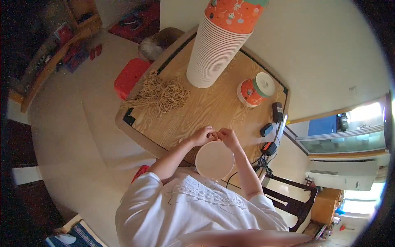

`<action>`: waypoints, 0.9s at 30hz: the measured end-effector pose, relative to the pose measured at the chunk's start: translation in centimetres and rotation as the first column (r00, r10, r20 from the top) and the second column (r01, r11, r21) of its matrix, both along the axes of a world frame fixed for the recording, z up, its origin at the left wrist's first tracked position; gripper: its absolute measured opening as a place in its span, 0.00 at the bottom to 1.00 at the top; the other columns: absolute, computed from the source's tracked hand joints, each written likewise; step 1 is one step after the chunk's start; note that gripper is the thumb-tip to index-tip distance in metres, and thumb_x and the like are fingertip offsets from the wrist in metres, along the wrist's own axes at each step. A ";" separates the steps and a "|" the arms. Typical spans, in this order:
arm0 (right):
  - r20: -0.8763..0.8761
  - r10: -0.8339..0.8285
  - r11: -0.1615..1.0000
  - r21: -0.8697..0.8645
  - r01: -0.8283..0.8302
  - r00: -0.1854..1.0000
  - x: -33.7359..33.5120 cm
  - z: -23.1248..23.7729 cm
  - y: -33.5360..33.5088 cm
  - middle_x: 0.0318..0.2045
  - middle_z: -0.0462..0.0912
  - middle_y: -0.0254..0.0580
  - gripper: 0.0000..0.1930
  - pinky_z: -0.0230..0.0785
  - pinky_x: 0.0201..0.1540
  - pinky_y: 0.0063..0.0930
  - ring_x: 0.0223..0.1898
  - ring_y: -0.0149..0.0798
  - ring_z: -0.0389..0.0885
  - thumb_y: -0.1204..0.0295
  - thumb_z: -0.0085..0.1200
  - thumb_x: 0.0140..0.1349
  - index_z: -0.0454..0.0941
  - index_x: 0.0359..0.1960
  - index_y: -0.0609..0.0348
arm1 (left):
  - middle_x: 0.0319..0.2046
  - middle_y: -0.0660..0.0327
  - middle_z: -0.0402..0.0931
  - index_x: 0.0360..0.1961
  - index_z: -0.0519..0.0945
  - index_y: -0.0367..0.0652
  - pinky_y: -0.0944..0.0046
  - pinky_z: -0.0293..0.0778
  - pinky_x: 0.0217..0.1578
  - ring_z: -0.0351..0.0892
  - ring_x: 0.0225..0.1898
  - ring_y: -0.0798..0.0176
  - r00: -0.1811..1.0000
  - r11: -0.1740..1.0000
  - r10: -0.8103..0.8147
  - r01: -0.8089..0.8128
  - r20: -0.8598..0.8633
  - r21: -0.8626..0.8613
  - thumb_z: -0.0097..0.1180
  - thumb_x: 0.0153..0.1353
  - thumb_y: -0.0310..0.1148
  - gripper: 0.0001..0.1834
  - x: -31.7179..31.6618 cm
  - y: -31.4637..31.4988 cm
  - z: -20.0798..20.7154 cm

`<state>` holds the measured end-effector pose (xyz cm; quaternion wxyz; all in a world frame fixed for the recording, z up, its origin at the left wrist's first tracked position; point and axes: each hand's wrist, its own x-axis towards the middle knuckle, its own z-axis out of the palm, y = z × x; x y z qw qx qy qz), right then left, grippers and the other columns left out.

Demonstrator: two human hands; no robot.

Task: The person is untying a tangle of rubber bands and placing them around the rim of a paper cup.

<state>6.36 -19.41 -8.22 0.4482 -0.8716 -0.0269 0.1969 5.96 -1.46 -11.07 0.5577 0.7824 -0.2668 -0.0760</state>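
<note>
White paper tub: upright against the near edge of the surface [197,105], close to the white shirt [197,206]; the paper tub [214,162] turns a pale round end to the camera, and whether that is its mouth or its base I cannot tell.
Left grip: the left hand [202,136] has its fingers curled and bunched at the far side of the tub's rim.
Right grip: the right hand [228,138] meets it there, fingertips drawn close together — whether they pinch the rim itself or some small piece is too small to tell.
Tub handling: likely light and fairly stiff at the rim, softer along the wall, easily dented by a hard squeeze; the rim looks the best place to take hold.
Twine: a loose, tangled heap of tan twine [162,96] at the left, probably soft and quick to knot.
Tub stack: a tall nested stack [218,55] beyond the hands, likely tippy if bumped.
Orange printed tub: upside down [252,92], right of the stack.
Right edge: a black adapter [277,112], an orange-and-black device [269,148] and dark cables [263,162] — the cables near the right forearm could snag.
</note>
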 end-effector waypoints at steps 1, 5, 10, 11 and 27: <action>0.024 0.013 0.999 0.046 -0.015 1.000 -0.1 0.0 -0.1 0.16 0.74 0.34 0.09 0.63 0.25 0.23 0.22 0.26 0.69 0.69 0.51 0.54 0.74 0.22 0.63 | 0.26 0.62 0.71 0.27 0.76 0.40 0.64 0.68 0.33 0.71 0.31 0.63 1.000 1.000 0.000 0.000 0.001 0.000 0.56 0.49 0.29 0.06 -0.2 -0.3 0.1; 0.027 0.011 1.000 0.010 -0.011 1.000 -0.2 0.1 -0.2 0.16 0.73 0.32 0.08 0.62 0.25 0.20 0.21 0.24 0.69 0.70 0.50 0.54 0.74 0.22 0.62 | 0.20 0.67 0.70 0.26 0.76 0.43 0.70 0.66 0.26 0.68 0.23 0.71 0.803 0.906 -0.101 -0.170 -0.587 -0.388 0.53 0.50 0.35 0.07 -1.1 -0.9 0.3; 0.090 -0.152 0.988 -0.020 0.154 0.984 -1.8 2.8 1.4 0.18 0.76 0.41 0.08 0.66 0.27 0.26 0.22 0.33 0.74 0.69 0.52 0.52 0.77 0.25 0.61 | 0.20 0.67 0.70 0.25 0.76 0.44 0.72 0.64 0.21 0.67 0.20 0.73 0.561 0.888 -0.029 -0.366 -0.827 -0.280 0.53 0.50 0.37 0.08 -1.5 -0.8 1.8; 0.177 -0.200 0.975 -0.055 0.213 0.964 -2.3 3.5 1.8 0.19 0.77 0.42 0.07 0.66 0.27 0.26 0.23 0.35 0.75 0.69 0.53 0.52 0.77 0.25 0.60 | 0.20 0.67 0.70 0.25 0.77 0.45 0.71 0.64 0.20 0.67 0.20 0.73 0.496 0.881 -0.001 -0.411 -0.868 -0.235 0.54 0.50 0.38 0.08 -1.7 -0.6 3.0; 0.611 -0.061 0.959 -0.182 0.216 0.789 -5.6 5.1 3.9 0.31 0.76 0.40 0.06 0.58 0.46 0.35 0.36 0.42 0.72 0.73 0.51 0.51 0.77 0.31 0.55 | 0.26 0.65 0.76 0.32 0.79 0.43 0.74 0.65 0.24 0.69 0.22 0.73 0.383 0.795 -0.128 -0.511 -0.915 -0.326 0.55 0.51 0.38 0.11 -1.6 -0.3 2.1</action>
